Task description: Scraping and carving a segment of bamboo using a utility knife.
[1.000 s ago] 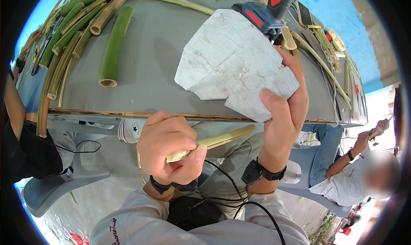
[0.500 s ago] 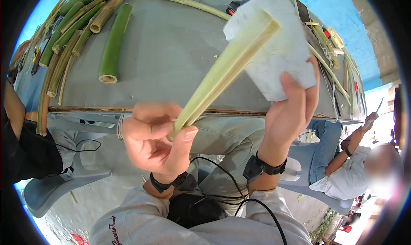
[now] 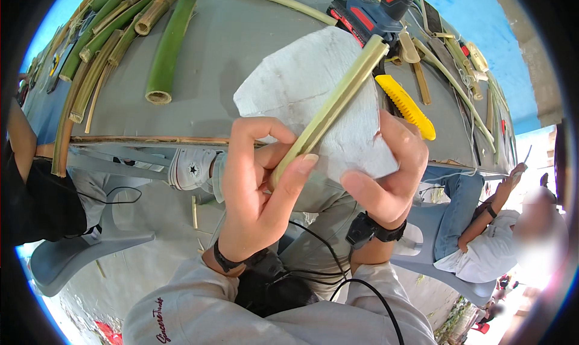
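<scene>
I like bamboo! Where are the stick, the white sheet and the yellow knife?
bamboo strip [image 3: 338, 101], head view, middle of its pale length.
white sheet [image 3: 289, 86], head view, bare upper left part.
yellow knife [image 3: 405, 106], head view, middle of its ridged handle.

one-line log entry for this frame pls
left hand: grips bamboo strip | right hand: holds white sheet against strip | behind: grey table
</scene>
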### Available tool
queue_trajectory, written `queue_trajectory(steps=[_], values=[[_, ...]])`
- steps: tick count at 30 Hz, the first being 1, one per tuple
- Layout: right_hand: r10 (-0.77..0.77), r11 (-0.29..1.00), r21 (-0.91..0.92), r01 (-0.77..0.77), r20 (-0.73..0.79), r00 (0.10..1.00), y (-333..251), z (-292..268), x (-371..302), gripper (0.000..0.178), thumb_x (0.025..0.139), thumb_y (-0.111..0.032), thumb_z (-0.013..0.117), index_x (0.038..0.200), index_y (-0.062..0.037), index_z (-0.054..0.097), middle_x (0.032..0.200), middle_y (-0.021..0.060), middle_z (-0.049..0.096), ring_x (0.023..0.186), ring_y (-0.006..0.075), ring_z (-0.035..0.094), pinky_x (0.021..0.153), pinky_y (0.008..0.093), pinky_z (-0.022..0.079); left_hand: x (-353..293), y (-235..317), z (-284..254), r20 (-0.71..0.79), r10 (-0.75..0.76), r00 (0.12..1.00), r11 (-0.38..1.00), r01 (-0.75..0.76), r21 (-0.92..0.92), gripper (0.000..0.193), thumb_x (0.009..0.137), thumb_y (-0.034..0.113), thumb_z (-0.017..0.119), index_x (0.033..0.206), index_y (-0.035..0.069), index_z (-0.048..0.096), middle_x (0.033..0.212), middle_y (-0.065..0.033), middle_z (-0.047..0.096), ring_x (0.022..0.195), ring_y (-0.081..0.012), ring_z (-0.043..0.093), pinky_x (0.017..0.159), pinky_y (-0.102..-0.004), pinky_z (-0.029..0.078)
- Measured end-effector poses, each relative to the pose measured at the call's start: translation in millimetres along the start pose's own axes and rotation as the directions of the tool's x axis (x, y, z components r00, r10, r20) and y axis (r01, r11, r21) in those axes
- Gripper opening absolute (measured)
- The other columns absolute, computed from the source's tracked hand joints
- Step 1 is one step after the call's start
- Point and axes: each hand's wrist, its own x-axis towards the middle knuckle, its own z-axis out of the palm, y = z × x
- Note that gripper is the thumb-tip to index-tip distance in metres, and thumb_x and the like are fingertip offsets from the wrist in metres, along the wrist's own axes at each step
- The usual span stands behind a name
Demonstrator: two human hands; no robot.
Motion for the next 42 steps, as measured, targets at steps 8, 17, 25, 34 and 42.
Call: queue_trajectory(steps=[8,17,25,34,42], values=[[0.287,0.958,0.058,-0.281,-0.169,0.943,-12.0,8.3,-3.1,0.029,0.082,-0.022,0.078,0.088,0.0025,0.064,0.07,0.0082,0.058,0.057,0.0178,0.051,0.052,0.0289,0.041,0.3,-10.1,4.5,0.059,0.044,0.997,0.997,-0.04,-0.07,0.03,0.103,0.002,0.056,0.127,0.0,0.038,0.09,-0.0079,0.058,0.069,-0.0053,0.04,0.06,-0.0223,0.032],[0.38,0.919,-0.132,-0.372,0.048,0.924,-7.3,5.0,10.3,0.045,0.078,-0.036,0.089,0.078,-0.0008,0.061,0.066,0.0041,0.056,0.058,0.0133,0.052,0.053,0.027,0.043,6.0,-13.7,6.5,0.061,0.177,0.982,0.983,-0.172,-0.069,0.032,0.102,0.004,0.06,0.129,-0.002,0.044,0.098,-0.0107,0.064,0.076,-0.0091,0.055,0.062,-0.0224,0.043],[0.457,0.888,0.133,-0.441,-0.13,0.88,-14.8,15.2,-0.4,0.035,0.084,-0.026,0.083,0.099,0.0031,0.072,0.089,0.0124,0.074,0.079,0.0208,0.071,0.071,0.0327,0.055,12.2,-20.2,-8.7,0.235,0.36,0.903,0.919,-0.387,0.079,0.032,0.094,0.001,0.066,0.123,-0.005,0.055,0.086,-0.0131,0.067,0.072,-0.0157,0.062,0.065,-0.0282,0.049],[0.467,0.876,0.134,-0.463,0.002,0.884,-17.0,9.8,2.8,0.027,0.088,-0.019,0.079,0.102,0.003,0.072,0.091,0.0118,0.073,0.077,0.0201,0.07,0.069,0.0309,0.053,7.7,-19.4,-6.9,0.202,0.212,0.956,0.976,-0.216,-0.003,0.036,0.099,-0.002,0.057,0.132,-0.005,0.043,0.122,-0.0187,0.063,0.11,-0.0212,0.067,0.095,-0.0327,0.053],[0.497,0.861,0.088,-0.501,0.07,0.865,-20.1,5.2,3.3,0.023,0.093,-0.019,0.075,0.099,0.003,0.071,0.089,0.012,0.072,0.075,0.0203,0.068,0.065,0.0307,0.051,3.1,-17.3,-6.5,0.193,0.191,0.963,0.968,-0.217,0.123,0.029,0.099,0.001,0.059,0.126,-0.005,0.05,0.102,-0.0105,0.067,0.088,-0.0128,0.066,0.079,-0.0276,0.053]])
